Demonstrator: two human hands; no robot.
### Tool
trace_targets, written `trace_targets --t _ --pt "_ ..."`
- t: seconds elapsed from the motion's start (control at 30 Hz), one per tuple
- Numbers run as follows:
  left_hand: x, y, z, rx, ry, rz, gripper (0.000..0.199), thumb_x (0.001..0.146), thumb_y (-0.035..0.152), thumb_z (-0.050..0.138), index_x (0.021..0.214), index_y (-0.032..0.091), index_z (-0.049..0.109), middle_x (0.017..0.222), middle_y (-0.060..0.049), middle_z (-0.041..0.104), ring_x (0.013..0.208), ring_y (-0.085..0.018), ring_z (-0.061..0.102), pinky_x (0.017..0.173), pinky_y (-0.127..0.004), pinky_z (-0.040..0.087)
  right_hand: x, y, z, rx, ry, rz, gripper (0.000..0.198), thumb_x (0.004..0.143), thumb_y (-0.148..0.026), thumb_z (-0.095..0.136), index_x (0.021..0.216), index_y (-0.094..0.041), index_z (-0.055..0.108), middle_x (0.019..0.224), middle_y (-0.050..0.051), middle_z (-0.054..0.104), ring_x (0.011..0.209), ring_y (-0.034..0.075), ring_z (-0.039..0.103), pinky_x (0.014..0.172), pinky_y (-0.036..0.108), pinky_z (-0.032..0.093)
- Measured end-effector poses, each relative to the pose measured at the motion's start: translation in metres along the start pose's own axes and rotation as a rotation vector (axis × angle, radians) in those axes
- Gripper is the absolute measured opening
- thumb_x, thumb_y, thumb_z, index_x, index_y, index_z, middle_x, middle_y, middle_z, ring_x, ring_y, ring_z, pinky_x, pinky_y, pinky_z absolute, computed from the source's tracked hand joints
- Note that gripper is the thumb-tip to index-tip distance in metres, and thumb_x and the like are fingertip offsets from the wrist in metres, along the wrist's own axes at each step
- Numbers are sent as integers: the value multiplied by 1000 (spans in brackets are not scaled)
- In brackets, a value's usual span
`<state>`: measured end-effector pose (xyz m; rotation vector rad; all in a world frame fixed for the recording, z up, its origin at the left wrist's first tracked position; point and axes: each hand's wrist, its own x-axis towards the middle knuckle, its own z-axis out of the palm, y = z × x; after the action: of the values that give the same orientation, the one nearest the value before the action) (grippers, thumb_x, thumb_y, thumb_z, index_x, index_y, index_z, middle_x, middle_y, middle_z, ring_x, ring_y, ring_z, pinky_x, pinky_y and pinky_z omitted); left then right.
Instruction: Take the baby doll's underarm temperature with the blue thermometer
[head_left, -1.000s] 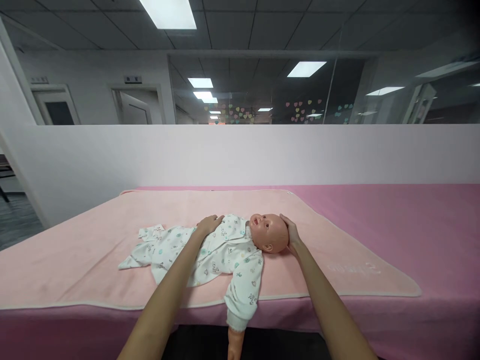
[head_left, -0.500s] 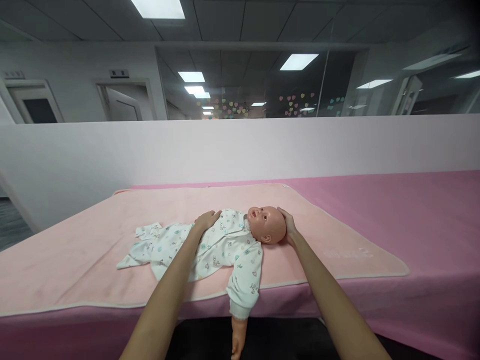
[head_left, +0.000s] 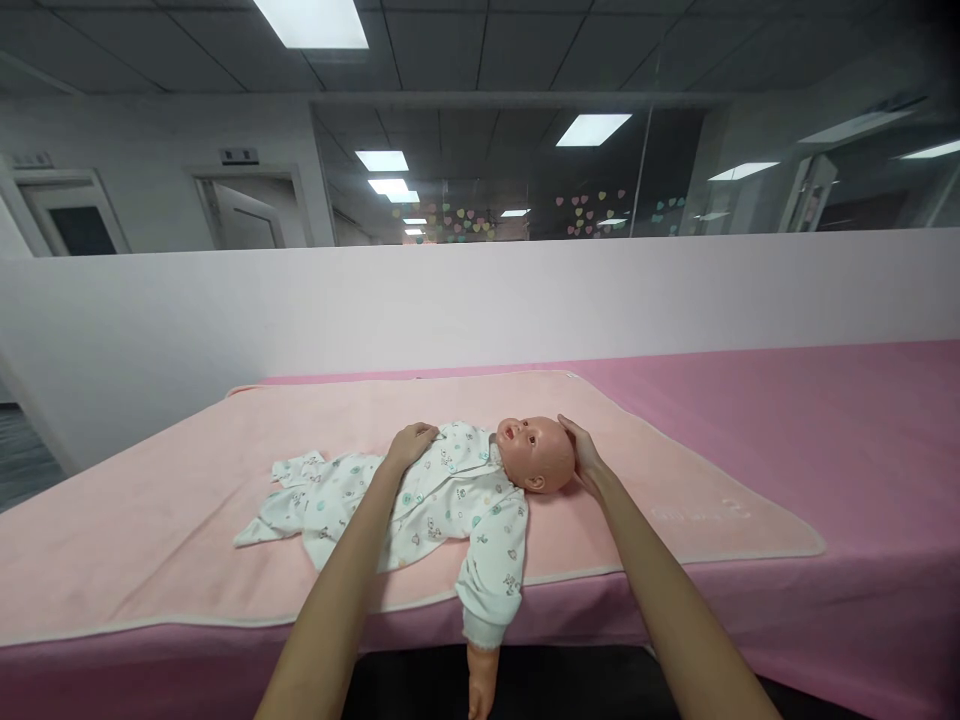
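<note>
A baby doll [head_left: 457,500] in a white patterned suit lies on its back, its bald head [head_left: 536,455] to the right and its trouser legs to the left. One doll arm [head_left: 482,680] hangs over the near edge. My left hand [head_left: 414,442] rests flat on the doll's belly, holding nothing. Against the crown of the head lies my right hand [head_left: 583,450], its fingers stretched out and cupped along the far side. Part of its palm is hidden behind my wrist. Under the doll is a peach blanket [head_left: 187,540] with a pale border.
A pink cover [head_left: 862,450] drapes the table and hangs over its front edge. Behind stands a low white partition [head_left: 480,305]. Beyond it are a glass window with heart stickers [head_left: 592,210] and a door [head_left: 251,215] on the left.
The view has tilted up slightly, so everything sits a little lower. My hands keep their places on the doll's belly and head.
</note>
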<state>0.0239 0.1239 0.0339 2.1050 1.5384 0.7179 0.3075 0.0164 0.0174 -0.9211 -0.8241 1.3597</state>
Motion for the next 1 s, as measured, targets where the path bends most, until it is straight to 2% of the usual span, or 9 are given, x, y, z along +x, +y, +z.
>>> trace_targets --t 0.13,0.2,0.27,0.33,0.5,0.6,0.7,0.8,1.0 --pt "-11 14 -2 -501 108 220 50 82 47 34 116 16 53 124 -11 53 111 -22 50 88 -31 42 -5 -2 3 37 -109 46 49 76 -54 42 91 -15 67 95 11 69 93 30 62 82 43 47" --pt "-19 26 0 -677 -39 356 50 80 48 40 117 16 52 117 -13 57 105 -21 54 84 -32 44 -4 -1 0 32 -170 49 53 76 -57 41 97 -15 65 100 11 67 96 30 61 84 43 47" --pt "-27 38 5 -540 -343 400 45 74 46 53 106 16 59 99 -10 63 92 -19 57 77 -29 44 -4 1 -2 11 -169 31 54 76 -58 41 100 -16 64 102 10 67 97 29 60 85 42 47" --pt "-33 51 11 -331 -479 443 39 71 46 56 95 15 63 84 -7 63 79 -17 57 69 -27 43 -3 3 -4 -8 -140 7 55 75 -59 41 100 -16 64 102 10 67 97 29 61 84 41 47" --pt "-38 67 26 -75 -342 466 40 56 42 67 85 17 60 78 -1 58 68 -14 51 60 -24 40 1 7 -9 -40 -34 -52 50 74 -57 44 90 -15 67 91 10 70 90 29 63 80 39 49" --pt "-36 62 27 -240 -254 373 31 57 42 65 73 16 58 67 0 56 64 -14 51 59 -25 41 9 9 -14 -76 127 -162 38 69 -51 54 76 -16 67 79 9 70 80 28 64 74 37 49" --pt "-31 50 22 -660 -168 113 29 67 45 54 67 16 55 60 -1 56 64 -16 54 62 -28 44 17 10 -21 -155 334 -418 22 63 -39 62 66 -18 66 74 4 69 76 23 62 72 33 47" --pt "-26 40 15 -1016 -244 -113 31 73 45 47 62 17 51 53 -2 55 62 -17 56 65 -30 47 21 10 -27 -193 457 -567 19 63 -35 60 64 -18 66 71 2 67 73 19 60 69 30 45" --pt "-20 35 16 -1366 -326 -306 23 72 37 55 66 15 53 50 -1 57 53 -16 57 64 -30 49 13 0 -17 -245 659 -770 25 68 -35 50 63 -14 61 56 1 59 55 15 57 60 29 46"
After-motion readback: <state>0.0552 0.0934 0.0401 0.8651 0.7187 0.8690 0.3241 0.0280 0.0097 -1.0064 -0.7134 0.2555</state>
